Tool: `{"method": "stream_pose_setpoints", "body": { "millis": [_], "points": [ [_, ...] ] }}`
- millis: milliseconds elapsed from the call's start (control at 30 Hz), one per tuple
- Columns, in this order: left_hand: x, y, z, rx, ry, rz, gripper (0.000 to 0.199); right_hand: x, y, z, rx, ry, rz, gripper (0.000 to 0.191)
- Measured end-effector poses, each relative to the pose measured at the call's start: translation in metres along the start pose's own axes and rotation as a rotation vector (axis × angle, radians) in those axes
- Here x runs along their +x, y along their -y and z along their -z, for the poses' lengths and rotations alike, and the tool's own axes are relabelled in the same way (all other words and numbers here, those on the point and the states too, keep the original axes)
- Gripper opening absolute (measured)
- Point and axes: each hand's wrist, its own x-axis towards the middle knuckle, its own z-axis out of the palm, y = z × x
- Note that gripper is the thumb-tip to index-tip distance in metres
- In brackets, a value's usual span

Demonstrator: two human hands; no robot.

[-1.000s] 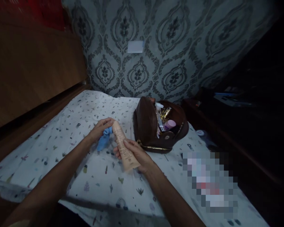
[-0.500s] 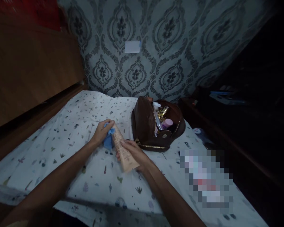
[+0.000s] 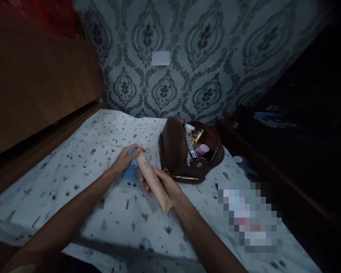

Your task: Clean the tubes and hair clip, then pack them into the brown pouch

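A beige squeeze tube (image 3: pixel 152 177) with small printed text is held at a slant above the bed, its flat crimped end toward me. My right hand (image 3: pixel 169 186) is wrapped around the middle and lower part of the tube. At the far end, my left hand (image 3: pixel 127 157) pinches a blue cloth (image 3: pixel 130 173) against the tube's top, and part of the cloth hangs below the fingers. The cap end is hidden by the cloth and fingers. Just right of the hands stands a brown zippered cosmetic bag (image 3: pixel 174 146), unzipped, with several small cosmetic items inside.
The patterned white sheet (image 3: pixel 110 220) covers the surface below. A pixelated patch (image 3: pixel 248 220) lies at the right. A bottle-like object (image 3: pixel 241 162) rests by the dark right edge. Wooden furniture (image 3: pixel 42 79) borders the left, and a patterned wall (image 3: pixel 182 87) the back.
The tube has rolled in my right hand, so a narrower side now faces up. My left hand with the blue cloth has shifted slightly right at the tube's end.
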Motion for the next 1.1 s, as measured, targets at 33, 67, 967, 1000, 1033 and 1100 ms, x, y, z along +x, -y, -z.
{"method": "stream_pose_setpoints", "body": {
  "millis": [33,67,967,1000,1033,1100],
  "points": [
    [-0.001,0.001,-0.001,0.013,0.037,0.026,0.048,0.000,-0.001,-0.001,-0.012,0.004,-0.004,0.045],
    [-0.001,0.002,-0.002,0.020,0.053,0.052,0.048,0.000,-0.002,-0.003,-0.027,0.002,0.002,0.047],
    [-0.012,0.016,-0.022,0.084,0.024,0.107,0.080,0.007,-0.011,-0.003,0.117,-0.174,0.164,0.046],
    [-0.014,0.019,-0.025,0.130,0.019,0.103,0.083,0.008,-0.012,-0.002,0.118,-0.207,0.189,0.048],
    [-0.016,0.021,-0.028,0.182,0.019,0.081,0.084,0.010,-0.013,-0.002,0.119,-0.238,0.217,0.050],
    [-0.019,0.021,-0.032,0.273,0.047,0.022,0.082,0.012,-0.013,-0.002,0.118,-0.288,0.276,0.050]
  ]
}}
